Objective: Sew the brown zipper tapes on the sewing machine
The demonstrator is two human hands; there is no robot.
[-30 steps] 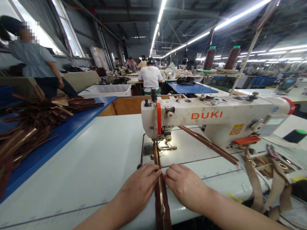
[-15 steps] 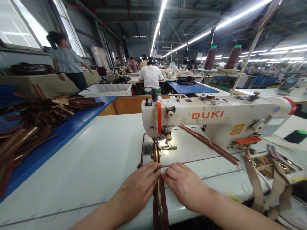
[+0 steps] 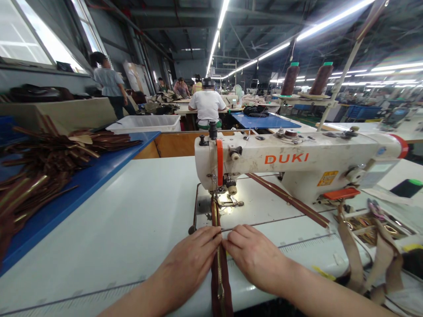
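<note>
A brown zipper (image 3: 220, 277) with brass-coloured teeth runs from the table's front edge up to the needle area of a white sewing machine (image 3: 251, 152). My left hand (image 3: 194, 255) grips its left edge, fingers closed. From the other side my right hand (image 3: 253, 255) pinches the right edge, its fingertips close to those of the left. Both hands sit just in front of the lit presser foot (image 3: 214, 197). The metal slider lies on the zipper nearer to me than my hands. My fingertips are partly hidden behind the hands.
Another brown zipper strip (image 3: 291, 200) lies slantwise under the machine arm. At right stand a parts tray (image 3: 373, 229) and hanging beige straps (image 3: 346, 255). Piled brown zippers (image 3: 59, 154) cover the blue table (image 3: 89, 176) at left. Other people (image 3: 207, 105) are farther back.
My hands and the zipper have barely moved. In the background at left, a person in a light blue top has walked to the right, away from the window.
</note>
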